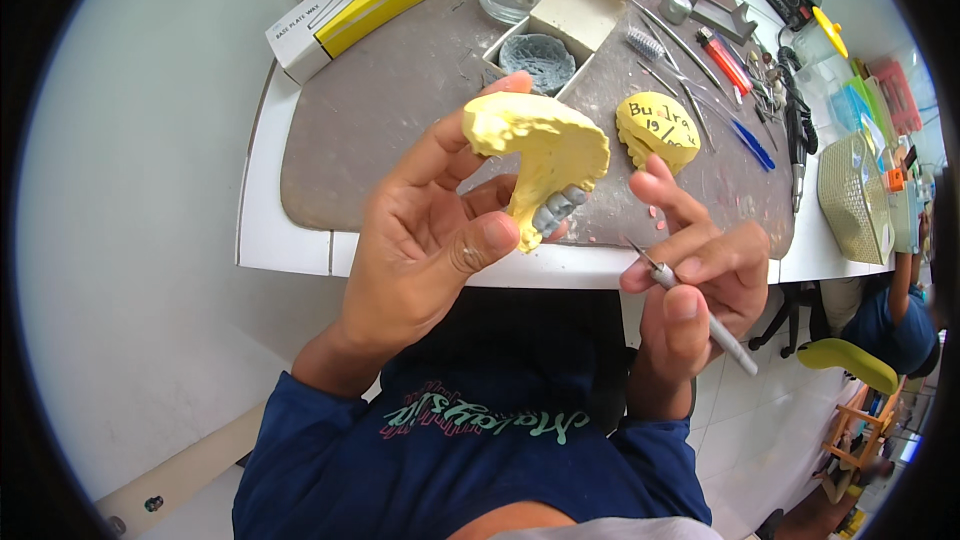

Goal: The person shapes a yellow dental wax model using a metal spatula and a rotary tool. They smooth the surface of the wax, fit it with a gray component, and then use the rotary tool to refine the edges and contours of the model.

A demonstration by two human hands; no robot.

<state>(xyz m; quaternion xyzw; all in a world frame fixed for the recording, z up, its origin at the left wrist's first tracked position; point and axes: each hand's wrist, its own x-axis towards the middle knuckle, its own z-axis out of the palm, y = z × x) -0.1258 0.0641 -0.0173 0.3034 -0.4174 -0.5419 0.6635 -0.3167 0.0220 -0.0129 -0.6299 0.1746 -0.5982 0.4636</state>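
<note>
While a person in dark blue sleeves works at a white-rimmed surface (370, 160), the left hand (415, 240) holds a yellow dental cast (555, 145) above the near edge, half open, fingers curved behind the piece and thumb pressed on its lower end, near a short row of gray tooth shapes (560, 210). The right hand (715, 280), closed in a pinch, grips a slim carving tool (735, 345), its point aimed up and left toward the cast but apart from it. Both forearms angle up from below the near edge. A second yellow cast (657, 125) lies on the surface beyond the right hand; an open box (580, 15) stands farther from the near edge.
</note>
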